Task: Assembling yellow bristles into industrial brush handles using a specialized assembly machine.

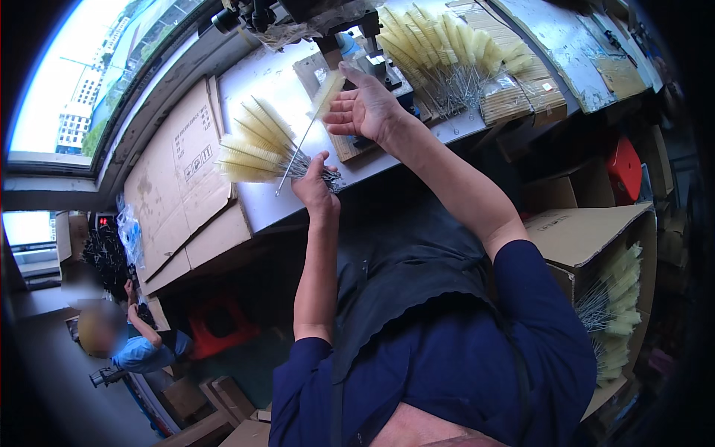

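My left hand [316, 186] is closed around the wire stems of a bunch of bristle brushes [261, 141] with pale yellow heads, over the near edge of the white table. One single brush [328, 91] stands out from the bunch, its stem slanting up across it toward my other hand. My right hand [365, 108] is held up with fingers stretched out and thumb apart, right beside that brush's head. Whether the fingers touch the bristles I cannot tell. Behind the right hand stands a dark bench machine [372, 56] on a base plate, partly hidden by the hand.
A large heap of yellow brushes [447, 52] lies right of the machine, beside flat cardboard [514, 100]. Cardboard sheets [179, 149] cover the table's left. An open carton [596, 231] at my right holds more brushes. A person in blue [141, 350] works at far left.
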Demonstrator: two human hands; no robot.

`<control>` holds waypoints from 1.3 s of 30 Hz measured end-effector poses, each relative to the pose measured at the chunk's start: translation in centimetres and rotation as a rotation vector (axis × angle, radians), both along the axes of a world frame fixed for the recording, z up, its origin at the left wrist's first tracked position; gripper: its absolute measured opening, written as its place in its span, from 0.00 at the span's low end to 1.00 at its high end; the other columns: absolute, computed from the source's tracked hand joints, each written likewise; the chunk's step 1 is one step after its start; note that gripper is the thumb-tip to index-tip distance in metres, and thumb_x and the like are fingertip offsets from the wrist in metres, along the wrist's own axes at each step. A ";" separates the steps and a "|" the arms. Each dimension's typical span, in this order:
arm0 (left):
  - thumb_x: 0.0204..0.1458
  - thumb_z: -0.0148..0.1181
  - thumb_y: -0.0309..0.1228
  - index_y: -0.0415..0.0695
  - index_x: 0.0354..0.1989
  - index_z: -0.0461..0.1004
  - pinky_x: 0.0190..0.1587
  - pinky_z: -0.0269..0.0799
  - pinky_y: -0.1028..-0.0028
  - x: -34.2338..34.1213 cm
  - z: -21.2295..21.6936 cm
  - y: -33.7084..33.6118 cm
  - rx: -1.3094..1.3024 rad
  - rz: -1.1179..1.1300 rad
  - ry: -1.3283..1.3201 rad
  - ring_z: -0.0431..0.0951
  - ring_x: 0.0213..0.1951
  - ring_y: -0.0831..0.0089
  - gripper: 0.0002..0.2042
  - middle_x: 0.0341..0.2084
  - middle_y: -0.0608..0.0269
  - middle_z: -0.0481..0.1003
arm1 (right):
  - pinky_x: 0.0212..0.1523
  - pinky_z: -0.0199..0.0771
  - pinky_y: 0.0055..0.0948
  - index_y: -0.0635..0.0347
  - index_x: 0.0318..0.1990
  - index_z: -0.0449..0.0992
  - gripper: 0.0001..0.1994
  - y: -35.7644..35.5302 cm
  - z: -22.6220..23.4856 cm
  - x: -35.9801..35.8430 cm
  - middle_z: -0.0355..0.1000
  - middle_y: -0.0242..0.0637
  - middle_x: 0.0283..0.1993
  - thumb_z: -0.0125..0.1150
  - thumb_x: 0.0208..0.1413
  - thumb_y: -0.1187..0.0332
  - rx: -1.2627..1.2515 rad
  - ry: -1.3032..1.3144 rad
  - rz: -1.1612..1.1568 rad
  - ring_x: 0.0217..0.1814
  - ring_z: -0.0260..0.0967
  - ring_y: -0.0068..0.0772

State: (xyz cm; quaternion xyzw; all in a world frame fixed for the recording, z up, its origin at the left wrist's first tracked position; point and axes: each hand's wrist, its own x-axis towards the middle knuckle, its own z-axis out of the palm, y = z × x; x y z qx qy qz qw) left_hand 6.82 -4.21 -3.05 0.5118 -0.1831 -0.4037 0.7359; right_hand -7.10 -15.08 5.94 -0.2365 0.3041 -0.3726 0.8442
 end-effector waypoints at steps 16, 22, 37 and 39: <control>0.53 0.60 0.23 0.39 0.54 0.64 0.29 0.73 0.77 -0.9 0.4 0.8 -0.005 -0.053 0.013 0.75 0.32 0.77 0.20 0.37 0.63 0.74 | 0.25 0.74 0.20 0.72 0.53 0.69 0.26 4.2 -5.9 7.4 0.72 0.39 0.43 0.66 0.55 0.58 -0.612 0.741 -0.243 0.33 0.71 0.24; 0.53 0.61 0.22 0.38 0.51 0.68 0.33 0.72 0.78 -0.9 -0.6 0.9 0.000 -0.051 -0.143 0.76 0.36 0.80 0.16 0.38 0.65 0.75 | 0.40 0.75 0.28 0.74 0.45 0.74 0.16 4.2 -6.7 8.4 0.77 0.43 0.38 0.62 0.58 0.66 -0.597 0.634 -0.112 0.37 0.75 0.30; 0.52 0.58 0.17 0.37 0.42 0.66 0.22 0.73 0.75 1.2 -1.9 1.3 -0.012 -0.056 0.065 0.76 0.24 0.72 0.11 0.31 0.56 0.75 | 0.16 0.51 0.19 0.59 0.36 0.68 0.14 3.5 -3.0 -3.3 0.58 0.25 0.20 0.43 0.70 0.60 0.039 -0.315 -0.181 0.15 0.47 0.16; 0.51 0.58 0.15 0.37 0.43 0.65 0.22 0.75 0.76 1.2 -2.5 0.9 -0.009 -0.034 0.050 0.79 0.31 0.70 0.13 0.34 0.59 0.70 | 0.16 0.51 0.19 0.59 0.36 0.68 0.14 2.4 -3.3 -4.7 0.58 0.25 0.20 0.42 0.70 0.61 0.058 -0.366 -0.211 0.14 0.47 0.16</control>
